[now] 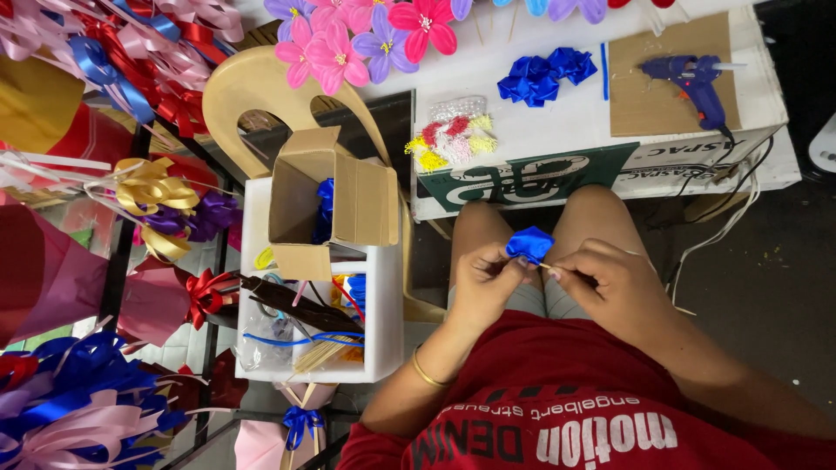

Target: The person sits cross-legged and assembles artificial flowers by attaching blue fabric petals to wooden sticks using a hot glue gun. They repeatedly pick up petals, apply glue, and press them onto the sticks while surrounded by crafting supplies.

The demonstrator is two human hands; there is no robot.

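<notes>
My left hand [484,278] pinches a small blue ribbon flower [529,244] from below, over my lap. My right hand [601,278] holds a thin pale stick [546,266] whose tip meets the base of the flower. Both hands sit just in front of the white box table [557,122]. On that table lie a pile of blue ribbon flowers [546,75], a blue glue gun [692,80] on a brown cardboard sheet [653,104], and a bag of small coloured stamens [453,137].
A white bin [383,339] to my left holds an open cardboard box [335,200], scissors, sticks and ribbon scraps. A tan plastic chair [252,87] stands behind it. Ribbon bows and wrapped bouquets [104,287] fill the left side. Pink and purple flowers [366,39] lie at the top.
</notes>
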